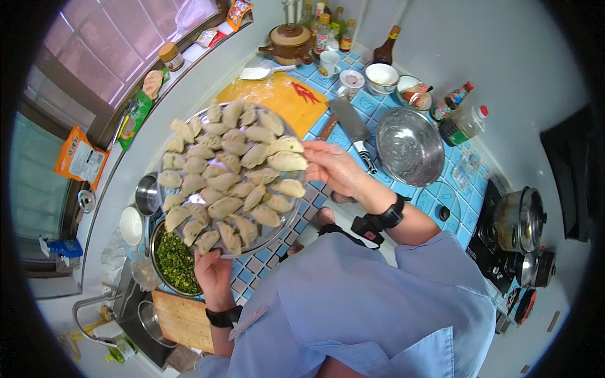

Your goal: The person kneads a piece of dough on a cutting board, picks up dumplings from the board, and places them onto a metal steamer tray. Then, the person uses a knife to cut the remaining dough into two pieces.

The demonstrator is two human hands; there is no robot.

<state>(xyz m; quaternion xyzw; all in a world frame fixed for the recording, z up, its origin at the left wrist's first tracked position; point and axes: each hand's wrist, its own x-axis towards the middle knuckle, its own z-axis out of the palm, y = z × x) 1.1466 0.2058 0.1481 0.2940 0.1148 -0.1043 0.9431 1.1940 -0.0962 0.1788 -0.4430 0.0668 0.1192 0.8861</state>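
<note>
A round metal tray [283,222] is held up before me, crowded with folded raw dumplings [224,182]. My left hand [213,274] grips its near rim from below, and some of the fingers are hidden under it. At the right rim, my right hand [333,165] holds the edge, fingertips close against two dumplings [287,162]. Partly covered by the tray, a metal bowl of chopped green filling [175,262] stands at the left. Behind the tray lies a yellow cutting board [269,97] dusted with flour, with red strips [306,92] on it.
A cleaver [350,120] and a steel basin [410,146] rest on the blue-tiled counter to the right. Beyond are a clay pot [289,40], bottles and bowls. A lidded pot [517,222] stands on the stove. A wooden board [182,321] lies by the sink faucet [78,312].
</note>
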